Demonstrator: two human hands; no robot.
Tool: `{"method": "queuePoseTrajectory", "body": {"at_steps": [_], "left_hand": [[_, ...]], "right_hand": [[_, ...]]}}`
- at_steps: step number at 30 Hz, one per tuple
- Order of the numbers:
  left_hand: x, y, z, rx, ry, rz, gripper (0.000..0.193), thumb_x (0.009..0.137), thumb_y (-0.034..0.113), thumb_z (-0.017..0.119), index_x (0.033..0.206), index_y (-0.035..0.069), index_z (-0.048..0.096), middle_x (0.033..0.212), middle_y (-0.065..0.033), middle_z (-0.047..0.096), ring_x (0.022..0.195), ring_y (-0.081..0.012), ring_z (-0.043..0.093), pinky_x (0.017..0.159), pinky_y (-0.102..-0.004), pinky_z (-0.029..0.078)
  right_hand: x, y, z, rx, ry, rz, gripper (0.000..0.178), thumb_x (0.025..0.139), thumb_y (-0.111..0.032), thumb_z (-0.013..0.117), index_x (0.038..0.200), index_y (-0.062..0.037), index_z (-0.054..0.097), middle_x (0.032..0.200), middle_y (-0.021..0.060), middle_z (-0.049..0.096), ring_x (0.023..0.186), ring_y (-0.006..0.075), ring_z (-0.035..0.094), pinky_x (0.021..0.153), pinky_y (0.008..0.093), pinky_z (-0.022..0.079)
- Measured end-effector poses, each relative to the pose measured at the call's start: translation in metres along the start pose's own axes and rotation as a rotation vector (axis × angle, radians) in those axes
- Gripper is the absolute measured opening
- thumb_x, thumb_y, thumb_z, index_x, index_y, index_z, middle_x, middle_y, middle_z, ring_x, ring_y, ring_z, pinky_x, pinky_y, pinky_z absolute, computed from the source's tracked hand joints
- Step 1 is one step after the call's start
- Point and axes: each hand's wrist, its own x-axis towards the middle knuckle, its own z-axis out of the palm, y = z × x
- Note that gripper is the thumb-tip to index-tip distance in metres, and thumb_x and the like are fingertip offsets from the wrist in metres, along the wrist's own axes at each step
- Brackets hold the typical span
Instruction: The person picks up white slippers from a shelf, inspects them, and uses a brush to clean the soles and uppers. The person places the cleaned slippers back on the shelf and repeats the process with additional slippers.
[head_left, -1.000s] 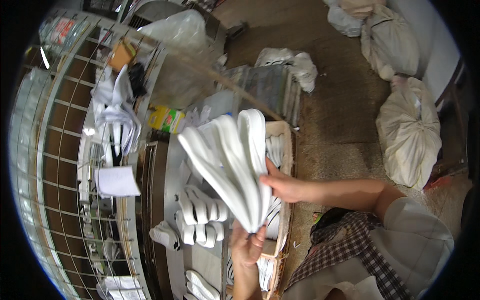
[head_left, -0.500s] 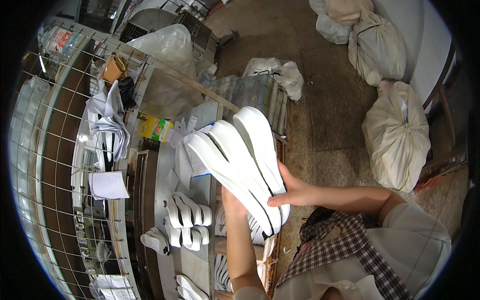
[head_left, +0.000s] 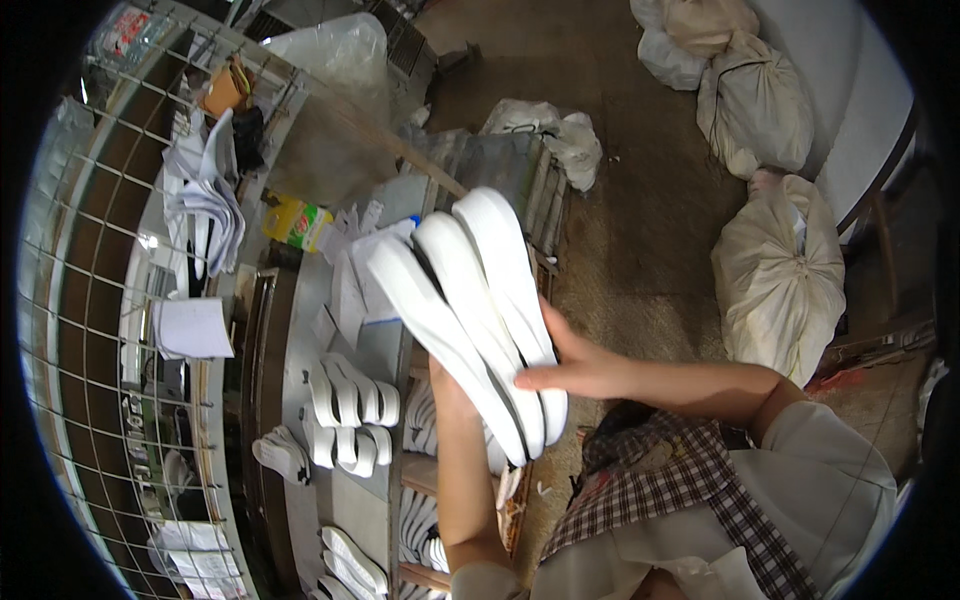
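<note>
Three thick white shoe soles (head_left: 472,325) lie side by side in my hands, tilted away from me, with dark gaps between them. My right hand (head_left: 580,364) is closed on their right side, its thumb across the soles near their lower end. From the left and below, my left hand (head_left: 452,388) supports the bundle; its fingers are hidden behind the soles. On the grey bench to the left, below the bundle, more white soles (head_left: 350,395) stand in a cluster, and a pair (head_left: 354,562) lies closer to me.
A wire mesh (head_left: 100,330) runs along the left. On the bench (head_left: 372,500) are papers (head_left: 352,285) and a yellow container (head_left: 296,222). Shelves beneath hold more soles (head_left: 418,520). Large tied sacks (head_left: 780,275) line the right side of the floor.
The soles have turned slightly in my hands, now showing more of their smooth broad faces. My right thumb has shifted a little left. The view has moved slightly.
</note>
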Motion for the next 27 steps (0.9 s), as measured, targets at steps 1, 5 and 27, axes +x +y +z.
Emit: {"method": "queuePoseTrajectory", "body": {"at_steps": [1,5,27], "left_hand": [[-0.004,0.002,0.003,-0.044,-0.058,0.003,0.049,0.093,0.019,0.053,0.134,-0.002,0.036,0.125,-0.0172,0.053,0.107,-0.0290,0.058,0.087,-0.0399,0.053],[-0.010,0.013,0.010,0.279,0.043,-0.066,0.038,0.097,0.032,0.047,0.119,0.001,0.046,0.103,-0.0122,0.061,0.090,-0.0209,0.062,0.077,-0.0344,0.054],[-0.003,-0.002,-0.020,0.124,-0.070,-0.365,0.044,0.101,0.033,0.033,0.118,-0.002,0.053,0.105,-0.0126,0.063,0.089,-0.0202,0.065,0.080,-0.0319,0.053]], "right_hand": [[0.002,-0.004,0.000,-0.015,0.027,0.099,0.104,0.079,-0.031,0.071,0.145,0.0022,-0.001,0.148,0.0240,0.013,0.138,0.0342,0.014,0.112,0.0445,0.016],[0.012,-0.014,-0.006,0.391,-0.052,0.546,0.087,0.082,-0.049,0.060,0.145,-0.0080,0.016,0.141,0.0199,0.031,0.131,0.0328,0.029,0.104,0.0589,0.026],[0.029,-0.005,-0.025,0.614,-0.062,0.922,0.076,0.078,-0.057,0.059,0.135,-0.0112,0.038,0.133,0.0216,0.039,0.122,0.0469,0.038,0.099,0.0570,0.033]]}}
